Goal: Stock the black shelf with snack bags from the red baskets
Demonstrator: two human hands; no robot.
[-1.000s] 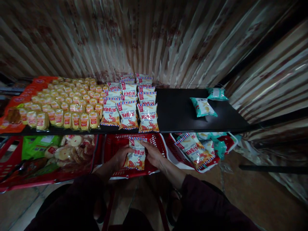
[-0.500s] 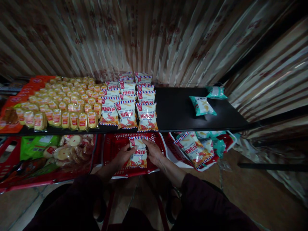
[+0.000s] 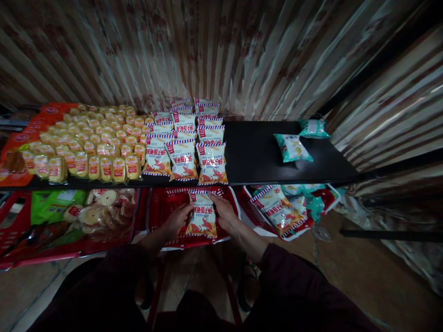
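Between my two hands is a white snack bag (image 3: 202,216) with a red and orange print and striped ends. My left hand (image 3: 180,218) grips its left edge, and my right hand (image 3: 223,211) has hold of its upper right side. The bag is over a red basket (image 3: 161,207), just in front of the shelf edge. Matching snack bags (image 3: 182,159) stand in rows on the black shelf (image 3: 252,159), right behind my hands.
Yellow wrapped cakes (image 3: 100,138) and orange packs (image 3: 50,117) fill the shelf's left side. Two teal snack bags (image 3: 294,148) lie on its right. A left basket (image 3: 74,249) holds biscuits (image 3: 107,214) and a green pack (image 3: 51,207); a right basket (image 3: 301,230) holds more bags.
The held bag has shifted slightly right and up, and more of its front shows. Both hands keep their hold. The view has tilted a little.
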